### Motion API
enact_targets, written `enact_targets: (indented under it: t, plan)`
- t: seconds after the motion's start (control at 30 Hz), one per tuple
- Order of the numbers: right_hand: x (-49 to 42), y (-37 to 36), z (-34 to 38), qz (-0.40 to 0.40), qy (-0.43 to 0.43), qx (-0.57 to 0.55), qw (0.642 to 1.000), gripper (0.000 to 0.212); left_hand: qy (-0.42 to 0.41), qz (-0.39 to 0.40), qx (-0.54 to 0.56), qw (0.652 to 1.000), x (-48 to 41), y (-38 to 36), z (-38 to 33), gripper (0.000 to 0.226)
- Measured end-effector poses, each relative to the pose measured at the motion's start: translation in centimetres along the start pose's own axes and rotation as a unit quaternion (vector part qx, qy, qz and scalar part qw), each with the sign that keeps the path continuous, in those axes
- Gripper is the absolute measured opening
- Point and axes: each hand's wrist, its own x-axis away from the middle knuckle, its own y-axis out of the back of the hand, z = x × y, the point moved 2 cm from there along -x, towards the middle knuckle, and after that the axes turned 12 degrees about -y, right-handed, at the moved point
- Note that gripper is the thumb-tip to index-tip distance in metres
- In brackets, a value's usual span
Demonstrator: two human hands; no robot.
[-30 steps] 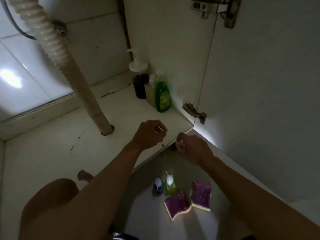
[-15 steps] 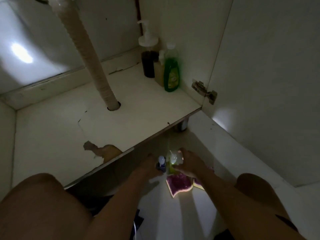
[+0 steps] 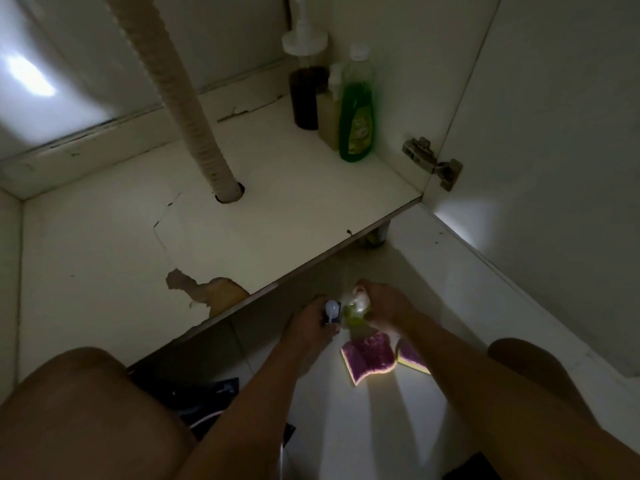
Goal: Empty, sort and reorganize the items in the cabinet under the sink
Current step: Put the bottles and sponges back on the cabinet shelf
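On the floor in front of the cabinet, my left hand point(image 3: 308, 327) grips a small dark bottle with a white cap point(image 3: 331, 310). Right beside it, my right hand point(image 3: 384, 306) grips a small bottle of yellow-green liquid point(image 3: 353, 308). Two purple sponges lie just in front of the bottles: one point(image 3: 369, 356) in full view, the other point(image 3: 410, 356) partly under my right forearm. At the back right corner of the cabinet floor point(image 3: 277, 188) stand a dark pump bottle point(image 3: 304, 95), a pale bottle point(image 3: 330, 112) and a green dish-soap bottle point(image 3: 356, 123).
A ribbed drain hose point(image 3: 180, 98) passes down through a hole in the cabinet floor. The floor's front edge is chipped point(image 3: 207, 292). The open cabinet door point(image 3: 554, 133) with its hinge point(image 3: 431, 162) stands at the right. My knees frame the lower view.
Both hands came down from the cabinet's front edge to the floor and took hold of the two small bottles. The view tilted downward and moved closer.
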Motion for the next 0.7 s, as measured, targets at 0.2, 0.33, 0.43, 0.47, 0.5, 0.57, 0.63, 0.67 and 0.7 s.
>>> enact_targets:
  t: [0.2,0.33,0.43,0.47,0.5,0.57,0.63,0.67,0.7]
  plan:
    - [1.1,-0.8,-1.3,0.002,-0.024,-0.059,0.998,0.094,0.009,-0.007,0.017,1.000,-0.2,0.2,-0.2,0.055]
    - [1.4,-2.5,-1.8,-0.035,-0.087,-0.153,0.984,0.086,0.024,-0.026,-0.004,0.999,-0.3,0.3,-0.4,0.030]
    - [1.2,-2.9,-1.6,-0.067,-0.097,-0.153,0.981,0.072,0.035,-0.030,-0.010,0.999,-0.3,0.2,-0.1,0.016]
    - [1.1,-3.0,-1.7,-0.071,-0.099,-0.151,0.981,0.069,0.034,-0.034,-0.019,0.999,-0.2,0.2,-0.1,0.017]
    - [1.1,-2.9,-1.7,-0.070,-0.100,-0.152,0.981,0.067,0.034,-0.038,-0.023,0.998,-0.1,0.2,-0.2,0.019]
    - [1.3,-2.3,-1.9,-0.062,-0.100,-0.168,0.979,0.066,0.032,-0.039,-0.024,0.998,0.3,0.6,-0.8,0.023]
    - [1.7,-1.0,-2.4,-0.059,-0.100,-0.176,0.978,0.068,0.016,-0.030,-0.027,0.999,0.5,1.3,-1.4,0.021]
    - [2.1,0.1,-2.6,-0.067,-0.091,-0.175,0.978,0.069,0.000,-0.026,-0.025,0.999,0.6,1.9,-2.0,0.018]
    - [2.6,1.3,-2.8,-0.082,-0.077,-0.173,0.978,0.068,-0.022,-0.022,-0.023,0.999,0.7,2.5,-2.7,0.016]
